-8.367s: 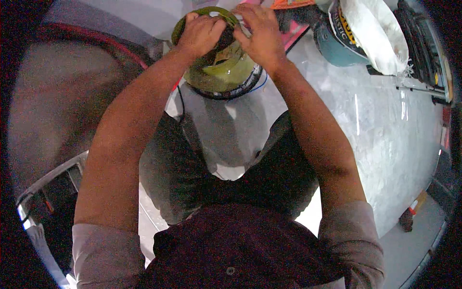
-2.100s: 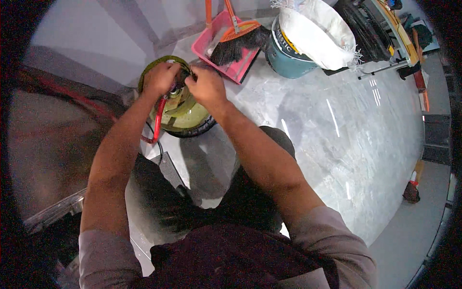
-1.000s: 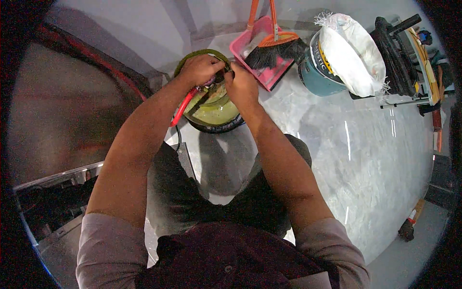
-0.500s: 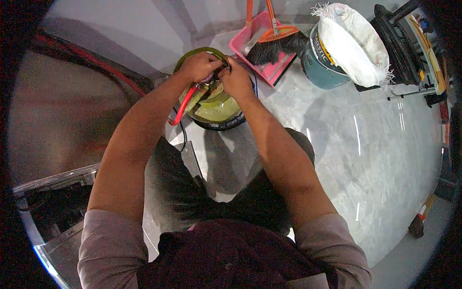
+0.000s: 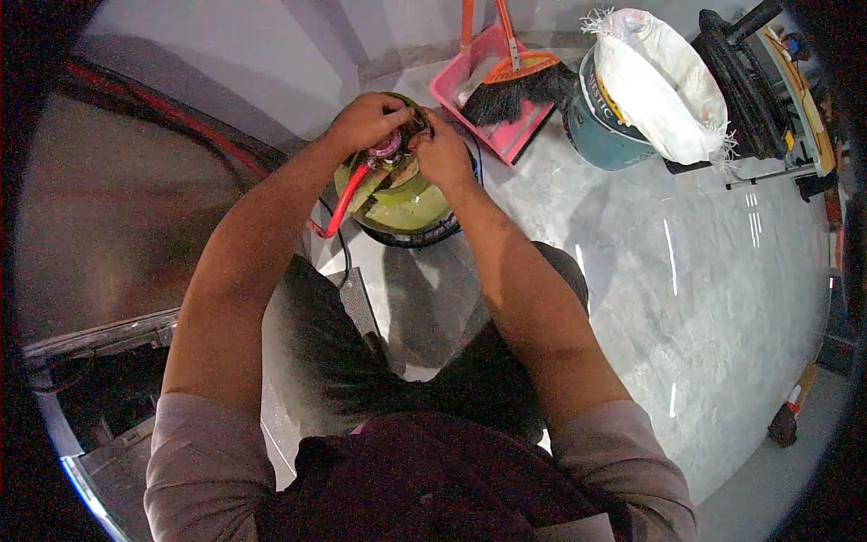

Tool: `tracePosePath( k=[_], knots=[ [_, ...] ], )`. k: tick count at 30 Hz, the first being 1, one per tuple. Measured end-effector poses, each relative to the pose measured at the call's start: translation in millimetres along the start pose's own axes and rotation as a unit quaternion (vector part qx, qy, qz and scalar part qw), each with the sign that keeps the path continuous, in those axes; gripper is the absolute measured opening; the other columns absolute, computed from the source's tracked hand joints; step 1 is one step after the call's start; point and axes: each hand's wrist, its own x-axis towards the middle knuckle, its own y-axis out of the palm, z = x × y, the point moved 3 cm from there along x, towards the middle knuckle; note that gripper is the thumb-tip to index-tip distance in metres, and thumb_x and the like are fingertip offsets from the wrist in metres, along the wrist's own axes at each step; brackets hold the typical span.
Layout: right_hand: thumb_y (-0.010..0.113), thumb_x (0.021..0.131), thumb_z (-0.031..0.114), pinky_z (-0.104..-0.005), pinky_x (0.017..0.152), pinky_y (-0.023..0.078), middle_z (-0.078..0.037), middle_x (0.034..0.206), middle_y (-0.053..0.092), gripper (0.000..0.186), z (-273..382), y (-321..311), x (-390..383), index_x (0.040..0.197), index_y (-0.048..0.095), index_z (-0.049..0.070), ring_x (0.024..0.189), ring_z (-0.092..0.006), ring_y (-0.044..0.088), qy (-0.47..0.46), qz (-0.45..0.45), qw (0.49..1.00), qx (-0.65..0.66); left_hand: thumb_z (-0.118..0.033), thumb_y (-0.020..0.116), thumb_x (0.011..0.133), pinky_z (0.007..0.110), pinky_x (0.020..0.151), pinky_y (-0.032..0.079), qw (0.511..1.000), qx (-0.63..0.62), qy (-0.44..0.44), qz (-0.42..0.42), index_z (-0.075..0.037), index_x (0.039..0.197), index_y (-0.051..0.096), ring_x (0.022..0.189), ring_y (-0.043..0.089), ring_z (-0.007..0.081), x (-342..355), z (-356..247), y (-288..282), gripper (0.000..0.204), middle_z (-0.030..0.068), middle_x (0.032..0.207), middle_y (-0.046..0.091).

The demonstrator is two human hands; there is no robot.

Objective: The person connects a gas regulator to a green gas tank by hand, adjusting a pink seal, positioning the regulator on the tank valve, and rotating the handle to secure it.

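Observation:
A yellow-green gas cylinder stands upright on the floor between my knees and the wall. On its top sits a gas regulator with a purplish round face, joined to a red hose that bends down to the left. My left hand is closed over the regulator, its fingers curled at the far side. From the right, my right hand reaches over the collar with bent fingers beside the valve. What its fingertips grip is hidden.
Right of the cylinder lie a pink dustpan and an orange broom with black bristles. Beyond them is a teal bucket with a white woven sack. A brown panel stands on the left. A dark cable runs beside the cylinder.
My left hand has shifted slightly left and tilted, baring more of the regulator's purplish face. The red hose has moved a little left. My right hand stays nearly in place.

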Motion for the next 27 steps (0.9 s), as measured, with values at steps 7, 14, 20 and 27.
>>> tracePosePath(
  k=[7,14,20,27],
  knots=[
    [0.047,0.084,0.012,-0.0459,0.090,0.045,-0.022,0.114,0.060,0.044,3.3,-0.1,-2.1,0.128,0.052,0.012,0.105,-0.0401,0.057,-0.009,-0.043,0.998,-0.035,-0.031,0.058,0.087,0.038,0.081,0.047,0.942,-0.084,-0.038,-0.323,-0.001,0.098,0.064,0.089,0.063,0.0321,-59.3,-20.1,-4.0,0.033,0.0208,0.094,0.065],
    [0.045,0.084,0.005,-0.0426,0.080,0.047,-0.019,0.093,0.066,0.040,-0.4,6.1,2.3,0.122,0.054,0.009,0.091,-0.0359,0.063,-0.029,-0.051,0.998,-0.033,-0.043,0.048,0.095,0.045,0.080,0.045,0.936,-0.029,-0.174,-0.305,-0.002,0.103,0.054,0.096,0.060,0.0388,-120.5,-19.1,42.9,0.042,0.0261,0.097,0.063],
    [0.054,0.083,0.012,-0.0479,0.091,0.044,-0.024,0.113,0.060,0.046,2.5,-0.7,-3.4,0.128,0.051,0.006,0.106,-0.0422,0.056,-0.029,-0.026,0.997,-0.062,-0.060,0.042,0.092,0.041,0.094,0.043,0.951,-0.157,-0.198,-0.179,-0.006,0.137,0.042,0.111,0.056,0.0407,-110.3,11.6,52.0,0.070,0.0280,0.117,0.058],
    [0.063,0.077,0.006,-0.0420,0.090,0.042,-0.016,0.104,0.057,0.031,61.0,-14.6,-1.8,0.107,0.057,0.003,0.104,-0.0337,0.052,-0.210,-0.182,0.955,-0.103,-0.061,0.043,0.092,0.039,0.097,0.041,0.932,-0.255,-0.187,-0.176,-0.001,0.132,0.046,0.115,0.055,0.0345,-110.3,22.5,60.4,0.073,0.0236,0.120,0.059]
  ],
)
